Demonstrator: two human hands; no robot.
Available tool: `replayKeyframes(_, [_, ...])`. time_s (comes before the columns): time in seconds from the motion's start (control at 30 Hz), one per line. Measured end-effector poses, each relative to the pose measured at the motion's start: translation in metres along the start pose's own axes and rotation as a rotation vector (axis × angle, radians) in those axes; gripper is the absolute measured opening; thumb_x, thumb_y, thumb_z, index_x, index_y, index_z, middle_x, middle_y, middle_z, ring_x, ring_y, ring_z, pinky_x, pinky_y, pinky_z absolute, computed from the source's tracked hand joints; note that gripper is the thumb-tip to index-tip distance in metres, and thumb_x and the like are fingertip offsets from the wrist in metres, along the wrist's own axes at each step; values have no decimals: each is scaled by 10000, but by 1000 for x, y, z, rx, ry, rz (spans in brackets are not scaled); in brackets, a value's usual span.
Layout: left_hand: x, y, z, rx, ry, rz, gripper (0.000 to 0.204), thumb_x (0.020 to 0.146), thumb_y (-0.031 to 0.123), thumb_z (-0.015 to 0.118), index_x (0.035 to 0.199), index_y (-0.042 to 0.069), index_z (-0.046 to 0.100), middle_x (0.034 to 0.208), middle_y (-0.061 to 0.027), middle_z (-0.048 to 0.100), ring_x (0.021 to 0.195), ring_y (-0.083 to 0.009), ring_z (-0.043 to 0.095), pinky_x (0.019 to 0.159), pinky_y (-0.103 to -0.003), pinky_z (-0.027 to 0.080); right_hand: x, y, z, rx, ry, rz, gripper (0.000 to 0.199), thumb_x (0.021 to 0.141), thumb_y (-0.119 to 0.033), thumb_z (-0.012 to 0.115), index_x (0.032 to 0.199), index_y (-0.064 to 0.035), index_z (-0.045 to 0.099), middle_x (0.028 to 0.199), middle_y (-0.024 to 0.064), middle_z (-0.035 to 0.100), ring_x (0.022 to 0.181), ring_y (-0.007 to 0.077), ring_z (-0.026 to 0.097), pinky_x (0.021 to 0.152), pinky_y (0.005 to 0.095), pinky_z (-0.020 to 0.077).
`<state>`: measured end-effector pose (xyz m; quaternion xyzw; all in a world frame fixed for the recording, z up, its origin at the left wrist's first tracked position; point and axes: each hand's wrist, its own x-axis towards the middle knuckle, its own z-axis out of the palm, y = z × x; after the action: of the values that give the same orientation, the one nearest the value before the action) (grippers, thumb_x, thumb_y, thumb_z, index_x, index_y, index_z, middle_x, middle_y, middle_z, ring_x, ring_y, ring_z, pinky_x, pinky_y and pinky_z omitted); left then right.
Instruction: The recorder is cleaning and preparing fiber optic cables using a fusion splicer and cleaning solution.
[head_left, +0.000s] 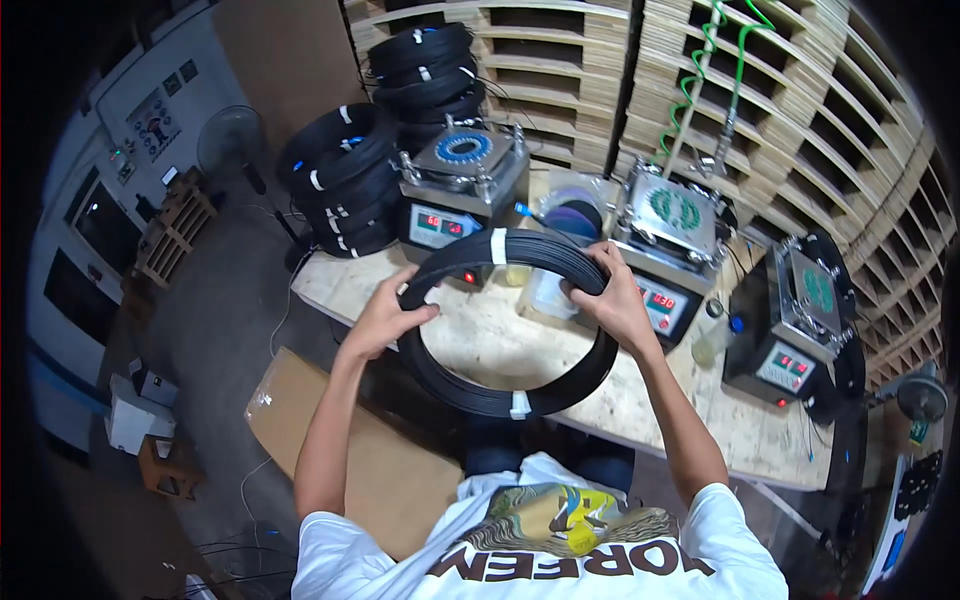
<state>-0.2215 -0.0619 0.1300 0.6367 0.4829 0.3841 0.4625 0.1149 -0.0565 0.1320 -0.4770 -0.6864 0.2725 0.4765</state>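
Between my hands I hold up a thick ring-shaped coil of black cable (432, 372), bound with white tape at its top and bottom. My left hand (385, 315) grips its upper left side, thumb on the inside of the ring. On the upper right side, my right hand (615, 300) is closed around the coil. The coil hangs over the wooden table (480, 340) near its front edge, tilted toward me. Behind it stands a boxy machine (455, 190) with a lit red display and a ring of blue pieces on top.
Stacked black coils (340, 180) stand at the back left. Two more machines, a middle one (670, 240) and a right one (800, 320), carry green rings. Wooden pallets (560, 70) rise behind. A cardboard sheet (370, 450) lies below left; a fan (230, 140) stands farther off.
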Motion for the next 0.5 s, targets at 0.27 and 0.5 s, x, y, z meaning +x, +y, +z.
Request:
replayKeyframes(0.27, [121,22,-109,154,308,269,448,827,225,826,1149,-48,678,920,-13,456,609,-69,540,522,-232,424,140,-9,79,153,149,-16,668,780,-437,829,1159,92,674,1049,139,578,976,227,598,883,317,473])
replayKeyframes(0.5, [246,2,-161,179,258,376,602,871,334,789,1304,-39,601,984,-56,460,567,-83,518,486,-250,432,217,22,126,179,287,119,513,876,-410,761,1036,66,660,1015,28,524,601,77,531,521,240,430])
